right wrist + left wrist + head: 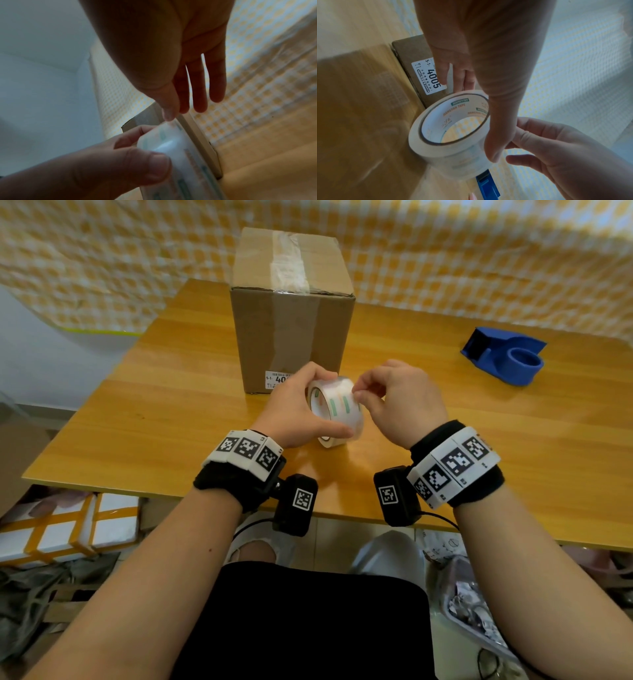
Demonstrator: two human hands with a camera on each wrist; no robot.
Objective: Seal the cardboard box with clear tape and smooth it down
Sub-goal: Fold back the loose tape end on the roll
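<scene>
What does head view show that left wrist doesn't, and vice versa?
Only head: the box's taped top, the whole blue tape dispenser on the table, both wristbands. Only left wrist: the full box label reading 4005 and "HANGYAN TAPE" print inside the roll's core. Both: left hand gripping the tape roll, right hand picking at its outer surface, in front of the cardboard box.

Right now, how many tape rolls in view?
1: the clear tape roll, gripped by the left hand, right hand picking at it. The blue dispenser spool looks empty.
</scene>
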